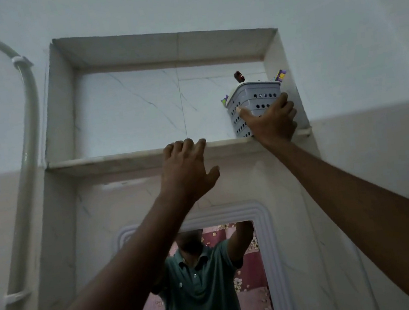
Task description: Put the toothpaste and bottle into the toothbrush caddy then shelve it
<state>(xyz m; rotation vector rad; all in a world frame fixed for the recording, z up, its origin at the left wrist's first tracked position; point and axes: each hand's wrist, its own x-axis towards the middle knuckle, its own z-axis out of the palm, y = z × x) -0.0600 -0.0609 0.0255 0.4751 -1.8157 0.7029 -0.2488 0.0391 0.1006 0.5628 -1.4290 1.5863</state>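
A grey perforated toothbrush caddy [256, 98] stands at the right end of a high marble wall shelf [110, 160]. A dark bottle cap [239, 76] and a purple and yellow tube end [280, 75] stick out of its top, and another purple tip [224, 100] shows at its left rim. My right hand [270, 122] is wrapped around the caddy's lower front. My left hand [187, 171] rests with its fingers on the shelf's front edge, holding nothing.
The shelf is a recessed niche with marble walls [62, 108] and a tiled back. A white pipe [27, 100] runs down the wall at the left. Below the shelf hangs a white-framed mirror [264, 225] that reflects a person in a green shirt.
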